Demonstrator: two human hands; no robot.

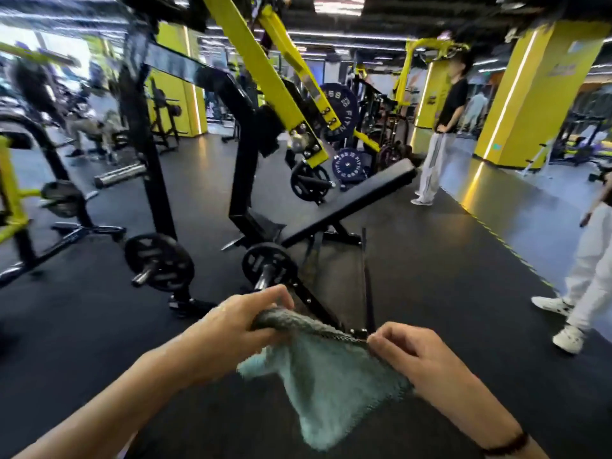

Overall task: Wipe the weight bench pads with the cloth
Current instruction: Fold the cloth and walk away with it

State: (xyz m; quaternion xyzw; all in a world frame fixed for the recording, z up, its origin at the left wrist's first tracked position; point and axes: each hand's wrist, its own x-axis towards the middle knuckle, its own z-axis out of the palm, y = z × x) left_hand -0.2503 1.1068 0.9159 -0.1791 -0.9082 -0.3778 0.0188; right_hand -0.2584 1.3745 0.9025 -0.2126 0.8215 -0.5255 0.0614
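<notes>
A grey-green cloth point(331, 382) hangs in front of me, stretched along its top edge between both hands. My left hand point(231, 326) grips its left corner with curled fingers. My right hand point(407, 349) pinches the right corner. Ahead, a black padded bench pad point(351, 202) slopes upward to the right on a black frame, well beyond my hands and apart from the cloth.
A black and yellow plate-loaded machine point(251, 104) stands over the bench with weight plates point(159, 261) low on pegs. One person point(440, 134) stands at the back right; another person's white trousers and shoes point(583, 286) are at the right edge. The floor is dark rubber.
</notes>
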